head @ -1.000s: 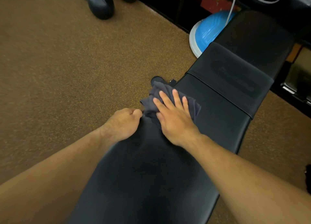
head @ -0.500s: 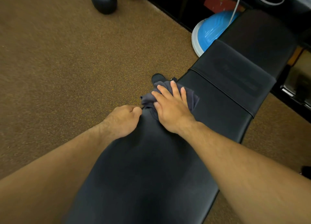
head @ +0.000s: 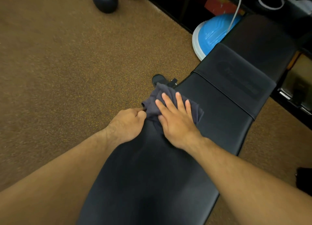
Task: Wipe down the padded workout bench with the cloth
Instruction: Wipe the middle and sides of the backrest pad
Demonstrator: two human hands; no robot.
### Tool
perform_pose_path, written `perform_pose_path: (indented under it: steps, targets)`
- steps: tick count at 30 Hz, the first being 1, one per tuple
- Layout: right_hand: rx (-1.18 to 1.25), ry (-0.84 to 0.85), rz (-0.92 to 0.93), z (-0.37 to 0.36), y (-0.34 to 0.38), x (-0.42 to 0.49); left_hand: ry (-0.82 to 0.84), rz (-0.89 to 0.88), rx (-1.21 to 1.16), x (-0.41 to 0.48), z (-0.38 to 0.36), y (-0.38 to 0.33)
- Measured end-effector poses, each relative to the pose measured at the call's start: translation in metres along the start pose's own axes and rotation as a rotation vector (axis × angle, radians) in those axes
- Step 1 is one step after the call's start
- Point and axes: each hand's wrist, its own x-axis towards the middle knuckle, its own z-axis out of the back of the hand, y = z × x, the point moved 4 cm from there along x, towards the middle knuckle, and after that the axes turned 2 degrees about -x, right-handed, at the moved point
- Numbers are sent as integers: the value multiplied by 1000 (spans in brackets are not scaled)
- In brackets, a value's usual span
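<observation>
**Cloth lingers at the pad's left edge as the wipe barely advances**

A person's right hand (head: pixel 176 119) lies flat on a dark grey cloth (head: pixel 152 100), fingers straight and spread, pressing it onto the black padded worktop (head: pixel 219 118). The cloth sits bunched at the pad's left edge, just short of the seam that divides the near cushion from the next, and part of it spills over the side above the frame's foot (head: pixel 157 78).

The left hand (head: pixel 128 126) is curled at that same edge, its thumb and forefinger touching the cloth's near corner. Whether it pinches the fabric or only steadies itself against the pad cannot be told.

Over the past second the cloth has hardly travelled. It has drawn slightly tighter towards the edge, the right hand's fingers have fanned a little wider, and the left hand has closed up against the fabric.

That suggests a pause to regather or reposition the cloth rather than a stroke in progress. Most of the surface, both the long near cushion and the far sections, appears to be still ahead of the cloth.

A blue balance dome (head: pixel 211 33) rests on the brown speckled floor (head: pixel 67 64) beside the far end.
</observation>
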Motion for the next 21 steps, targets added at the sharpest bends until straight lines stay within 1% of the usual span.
perform_pose_path:
  steps: [3, 5, 10, 13, 16, 21]
  targets:
    - [4, -13, -63, 4, 0, 22, -1, 6, 3, -1, -1, 0]
    - [14, -14, -53, 5, 0, 22, 8, 2, 7, -1, -1, -1]
    - [80, -28, -8, -9, 6, -38, 44, 6, -16, -1, 0, 4]
    - [43, 25, 6, -17, 13, -60, 39, 39, -117, 0, 3, 10]
    - [7, 23, 15, -9, 14, -37, -15, 46, -201, -2, 9, 13]
    - [-29, 17, 11, 4, 22, 21, -134, 23, -154, -3, 14, 18]
